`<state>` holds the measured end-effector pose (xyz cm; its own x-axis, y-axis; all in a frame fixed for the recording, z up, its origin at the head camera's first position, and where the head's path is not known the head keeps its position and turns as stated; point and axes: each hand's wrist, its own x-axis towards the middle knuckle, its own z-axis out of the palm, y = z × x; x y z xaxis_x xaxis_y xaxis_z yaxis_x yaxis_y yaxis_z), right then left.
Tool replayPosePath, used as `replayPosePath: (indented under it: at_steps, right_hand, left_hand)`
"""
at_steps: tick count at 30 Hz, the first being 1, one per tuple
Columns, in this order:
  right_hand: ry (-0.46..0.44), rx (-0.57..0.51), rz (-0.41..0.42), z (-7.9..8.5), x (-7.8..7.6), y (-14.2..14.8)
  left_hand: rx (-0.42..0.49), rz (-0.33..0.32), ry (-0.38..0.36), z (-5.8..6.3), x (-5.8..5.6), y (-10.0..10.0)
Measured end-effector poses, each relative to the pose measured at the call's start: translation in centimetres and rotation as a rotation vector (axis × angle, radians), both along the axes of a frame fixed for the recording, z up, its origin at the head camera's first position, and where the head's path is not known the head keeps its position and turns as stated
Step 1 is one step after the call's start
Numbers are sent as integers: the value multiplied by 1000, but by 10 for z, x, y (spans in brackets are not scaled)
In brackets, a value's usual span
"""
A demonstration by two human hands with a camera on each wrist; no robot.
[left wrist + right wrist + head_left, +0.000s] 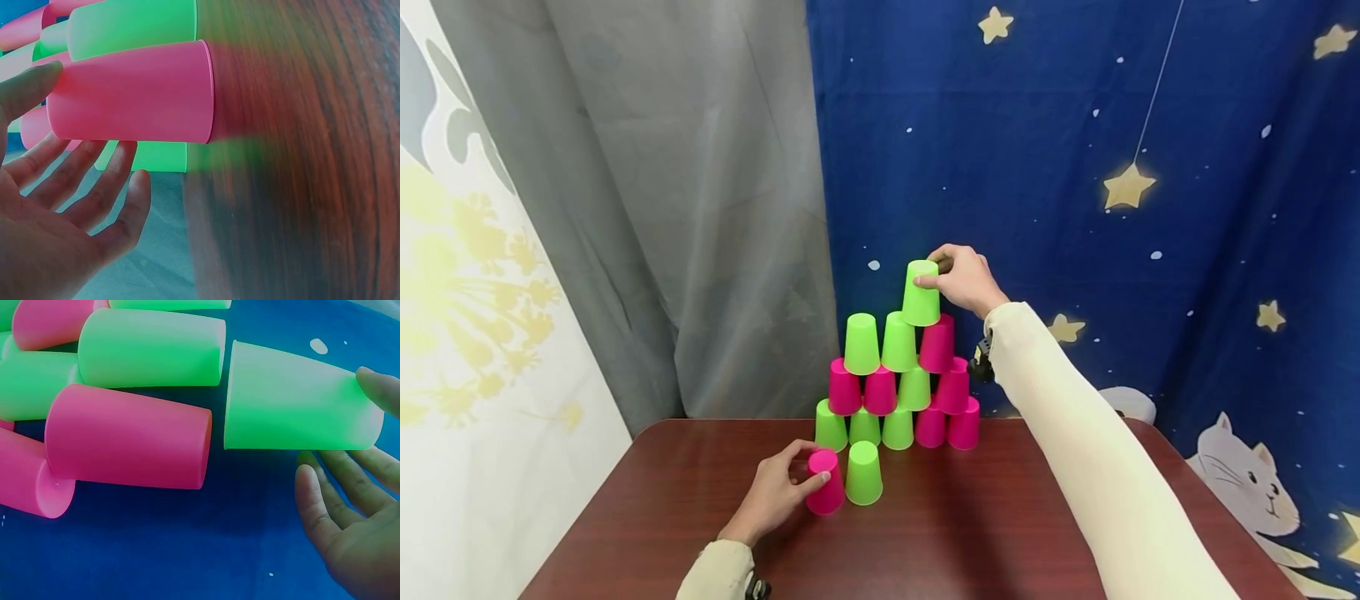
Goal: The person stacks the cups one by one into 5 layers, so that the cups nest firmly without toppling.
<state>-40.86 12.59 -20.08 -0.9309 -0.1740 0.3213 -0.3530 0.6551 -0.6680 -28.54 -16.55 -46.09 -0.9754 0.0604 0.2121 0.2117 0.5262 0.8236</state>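
Green and pink cups form an upside-down stacked pyramid, whose third row has two green cups (pixel 861 343) and a pink cup (pixel 131 437). My right hand (pixel 967 279) pinches an upturned green cup (pixel 921 304) near its base, between thumb and fingers. In the right wrist view a narrow gap separates that cup's rim from the third row. My left hand (pixel 772 493) pinches a pink cup (pixel 134 94) near its base, in front of the pyramid. That pink cup stands upside down on the table, beside a lone green cup (pixel 864 479).
The dark red wooden table (pixel 700 467) ends just behind the pyramid's bottom row. Behind it hang a grey curtain (pixel 752 250) and a blue starry curtain (pixel 1037 167). A pale patterned cloth (pixel 490 400) hangs at the left.
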Motion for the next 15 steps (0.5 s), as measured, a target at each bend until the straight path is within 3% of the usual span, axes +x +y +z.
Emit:
replayPosePath:
  at_steps: [15]
  right_hand:
    - [-23,-6,-6,-8,-1,-1]
  left_hand:
    - [-6,21,-3,-1,0,1]
